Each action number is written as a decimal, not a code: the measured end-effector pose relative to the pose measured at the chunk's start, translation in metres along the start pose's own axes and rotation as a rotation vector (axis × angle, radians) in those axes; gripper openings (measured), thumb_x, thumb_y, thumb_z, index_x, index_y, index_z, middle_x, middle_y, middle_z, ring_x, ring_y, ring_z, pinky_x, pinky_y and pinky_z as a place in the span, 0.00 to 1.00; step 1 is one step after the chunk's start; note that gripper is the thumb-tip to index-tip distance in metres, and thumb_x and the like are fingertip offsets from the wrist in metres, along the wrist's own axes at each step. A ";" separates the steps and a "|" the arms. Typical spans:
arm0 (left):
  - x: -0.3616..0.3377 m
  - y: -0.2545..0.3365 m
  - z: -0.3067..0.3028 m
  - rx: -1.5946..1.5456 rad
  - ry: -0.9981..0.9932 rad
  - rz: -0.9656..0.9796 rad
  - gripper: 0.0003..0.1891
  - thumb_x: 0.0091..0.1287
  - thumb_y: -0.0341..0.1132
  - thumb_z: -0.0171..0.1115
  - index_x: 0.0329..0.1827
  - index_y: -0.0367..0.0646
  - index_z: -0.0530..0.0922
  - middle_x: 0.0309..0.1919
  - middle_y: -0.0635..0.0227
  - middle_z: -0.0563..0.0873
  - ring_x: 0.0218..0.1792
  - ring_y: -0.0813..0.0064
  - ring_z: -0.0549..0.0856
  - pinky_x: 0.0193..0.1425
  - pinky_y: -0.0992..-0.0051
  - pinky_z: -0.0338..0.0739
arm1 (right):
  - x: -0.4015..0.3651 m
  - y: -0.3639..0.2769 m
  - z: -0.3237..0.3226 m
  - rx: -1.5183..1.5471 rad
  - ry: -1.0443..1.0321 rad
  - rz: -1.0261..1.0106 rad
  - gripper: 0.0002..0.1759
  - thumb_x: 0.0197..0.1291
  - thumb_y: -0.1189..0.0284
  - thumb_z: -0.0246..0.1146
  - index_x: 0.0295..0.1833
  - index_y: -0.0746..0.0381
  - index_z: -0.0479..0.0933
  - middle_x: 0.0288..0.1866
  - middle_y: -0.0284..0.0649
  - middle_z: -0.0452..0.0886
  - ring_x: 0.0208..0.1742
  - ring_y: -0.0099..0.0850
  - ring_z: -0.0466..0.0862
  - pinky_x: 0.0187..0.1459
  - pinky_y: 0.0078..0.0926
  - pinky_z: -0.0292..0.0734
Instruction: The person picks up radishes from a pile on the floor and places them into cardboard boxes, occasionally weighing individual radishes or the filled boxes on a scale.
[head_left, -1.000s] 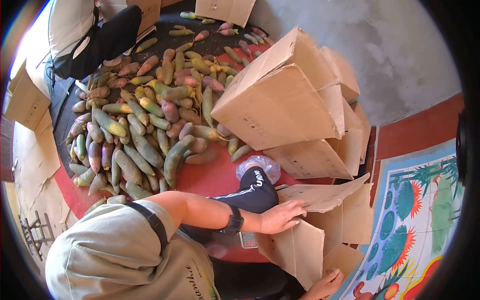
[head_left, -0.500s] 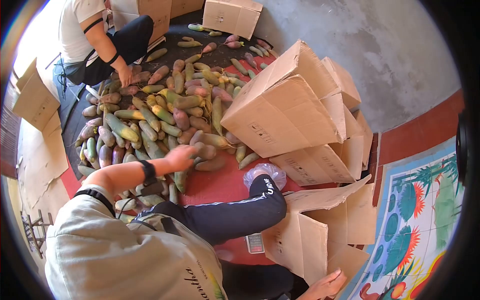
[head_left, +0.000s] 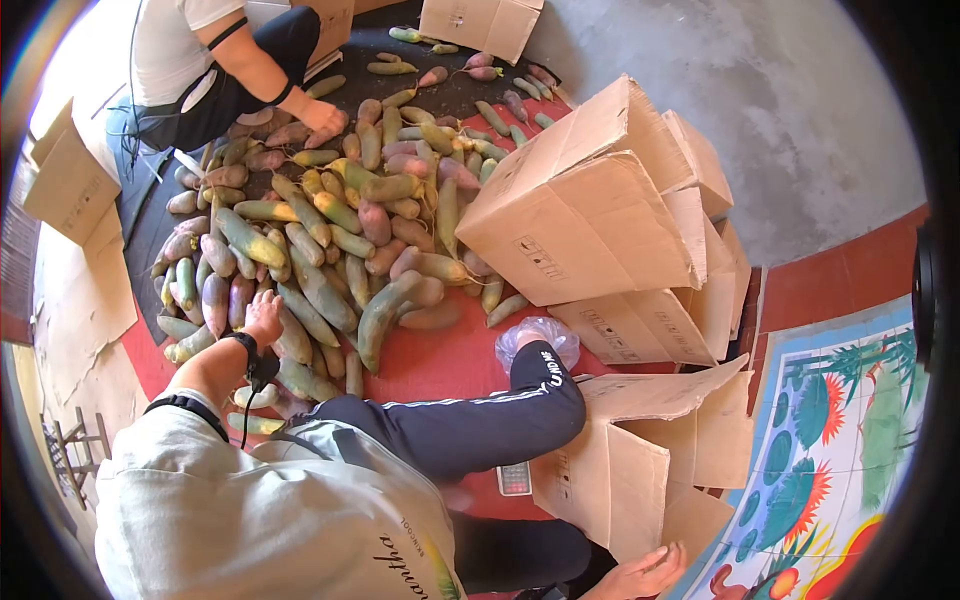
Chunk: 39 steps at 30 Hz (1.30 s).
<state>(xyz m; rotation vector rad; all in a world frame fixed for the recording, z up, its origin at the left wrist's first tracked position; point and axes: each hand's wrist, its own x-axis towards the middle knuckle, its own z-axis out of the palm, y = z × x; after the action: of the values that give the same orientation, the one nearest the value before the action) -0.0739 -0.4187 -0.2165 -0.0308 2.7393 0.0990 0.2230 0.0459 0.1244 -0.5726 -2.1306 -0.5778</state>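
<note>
My left hand [head_left: 263, 318], with a dark band at the wrist, is over the left part of a large pile of radishes [head_left: 320, 292]. Its fingers are slightly apart and touch the radishes, with none lifted. The radishes are green, purple and pinkish. At the bottom right my right hand [head_left: 650, 572] has its fingers spread beside the lower flaps of an open cardboard box [head_left: 625, 480]. A small scale with a display [head_left: 514, 479] lies partly hidden at that box's left side.
Another person's hand [head_left: 324, 118] is at the far edge of the pile. Stacked cardboard boxes [head_left: 580, 225] stand right of the pile. More boxes [head_left: 480, 25] are at the back. A foot in a plastic cover [head_left: 540, 342] rests on the red mat [head_left: 440, 365].
My left hand has moved left across the pile, away from its middle. The other person's hand has moved right. The whole view has shifted slightly. My right hand stays by the box.
</note>
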 end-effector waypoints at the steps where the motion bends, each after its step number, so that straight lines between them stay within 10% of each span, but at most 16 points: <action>1: 0.005 -0.001 -0.002 0.007 -0.058 -0.032 0.29 0.51 0.29 0.55 0.61 0.44 0.64 0.63 0.60 0.62 0.64 0.60 0.61 0.61 0.64 0.63 | 0.000 -0.002 -0.001 -0.002 -0.019 0.007 0.13 0.62 0.69 0.53 0.33 0.68 0.75 0.35 0.48 0.78 0.36 0.44 0.77 0.40 0.39 0.74; 17: 0.077 -0.059 0.043 0.210 -0.556 -0.080 0.61 0.31 0.55 0.75 0.69 0.43 0.50 0.56 0.44 0.67 0.56 0.53 0.71 0.61 0.69 0.66 | -0.018 0.002 -0.003 -0.084 -0.101 -0.010 0.12 0.63 0.69 0.52 0.34 0.67 0.75 0.36 0.46 0.78 0.38 0.43 0.78 0.42 0.38 0.74; 20: 0.032 -0.029 -0.013 0.004 -0.313 -0.086 0.51 0.28 0.56 0.75 0.57 0.36 0.66 0.49 0.49 0.73 0.52 0.59 0.74 0.53 0.71 0.73 | -0.020 0.001 -0.003 -0.104 -0.091 -0.024 0.12 0.63 0.70 0.52 0.34 0.66 0.75 0.36 0.45 0.78 0.38 0.42 0.78 0.42 0.38 0.74; 39: 0.001 0.107 -0.142 -0.113 -0.068 0.476 0.32 0.41 0.54 0.69 0.43 0.40 0.73 0.31 0.55 0.82 0.38 0.59 0.82 0.41 0.67 0.75 | -0.041 0.008 0.010 0.135 -0.167 0.091 0.10 0.60 0.75 0.49 0.40 0.72 0.70 0.41 0.50 0.74 0.42 0.45 0.74 0.44 0.38 0.69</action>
<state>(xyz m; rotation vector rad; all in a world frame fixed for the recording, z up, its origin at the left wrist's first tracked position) -0.1339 -0.3224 -0.0799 0.5822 2.6135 0.3776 0.2443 0.0504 0.0868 -0.6576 -2.2663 -0.3421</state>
